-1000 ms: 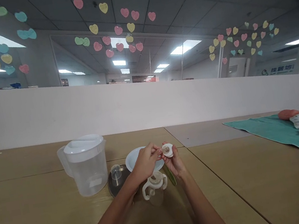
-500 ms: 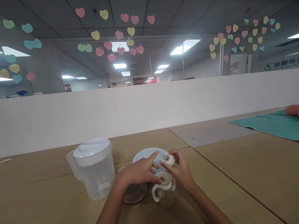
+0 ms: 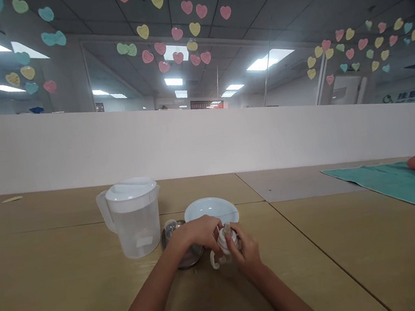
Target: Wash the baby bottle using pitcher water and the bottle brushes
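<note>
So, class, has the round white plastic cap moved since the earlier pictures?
Yes. Judged against the pale blue round plate, the round white plastic cap has moved leftward and nearer the camera, from the plate's right edge to its near side.

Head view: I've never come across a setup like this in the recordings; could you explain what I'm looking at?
There is no machine here: these are a person's own bare hands, seen by a camera worn on the head, looking forward and down. The right hand grips a white bottle top over a handled bottle. The left hand is close against them, but its exact grip is hidden. On the table, to the left, stand a lidded pitcher and a metal tray with a small clear cup. Behind the hands is a light blue dish; far right lies a green cloth.
</note>
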The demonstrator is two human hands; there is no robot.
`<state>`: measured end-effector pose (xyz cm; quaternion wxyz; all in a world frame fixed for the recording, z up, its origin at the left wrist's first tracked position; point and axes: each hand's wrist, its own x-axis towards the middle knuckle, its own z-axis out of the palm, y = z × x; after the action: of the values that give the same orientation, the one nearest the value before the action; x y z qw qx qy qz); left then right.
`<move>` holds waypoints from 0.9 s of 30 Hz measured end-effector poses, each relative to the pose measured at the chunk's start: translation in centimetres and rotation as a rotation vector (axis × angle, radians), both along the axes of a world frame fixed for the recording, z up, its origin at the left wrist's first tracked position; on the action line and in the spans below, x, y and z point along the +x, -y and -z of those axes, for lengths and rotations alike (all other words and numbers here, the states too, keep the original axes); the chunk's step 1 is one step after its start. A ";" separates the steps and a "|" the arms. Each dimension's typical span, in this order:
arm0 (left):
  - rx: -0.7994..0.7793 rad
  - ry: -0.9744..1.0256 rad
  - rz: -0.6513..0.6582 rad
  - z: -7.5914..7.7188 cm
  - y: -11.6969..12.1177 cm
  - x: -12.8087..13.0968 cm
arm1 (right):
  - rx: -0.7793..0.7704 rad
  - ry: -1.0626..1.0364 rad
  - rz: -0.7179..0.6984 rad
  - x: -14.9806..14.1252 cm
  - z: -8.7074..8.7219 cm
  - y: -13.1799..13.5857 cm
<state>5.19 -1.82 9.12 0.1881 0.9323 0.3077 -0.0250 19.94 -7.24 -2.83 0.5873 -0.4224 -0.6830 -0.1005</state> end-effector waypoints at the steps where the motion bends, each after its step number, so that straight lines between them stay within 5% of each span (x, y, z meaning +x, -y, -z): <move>1: -0.027 0.006 -0.001 0.0 0.0 0.0 | -0.010 -0.004 -0.007 -0.1 -0.1 0.0; 7: -0.252 0.009 -0.077 -0.3 0.4 0.0 | -0.034 -0.033 -0.068 0.1 -0.6 0.1; 19: -0.292 0.005 -0.057 0.3 -0.5 0.1 | 0.185 -0.087 0.078 0.5 -0.8 0.0; 27: -0.183 -0.021 -0.052 0.1 -0.3 0.0 | 0.431 0.274 0.015 -0.7 -1.2 1.3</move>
<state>5.18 -1.54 8.99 0.2699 0.9027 0.3301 -0.0577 19.28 -8.59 -1.64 0.5648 -0.2752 -0.7159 -0.3045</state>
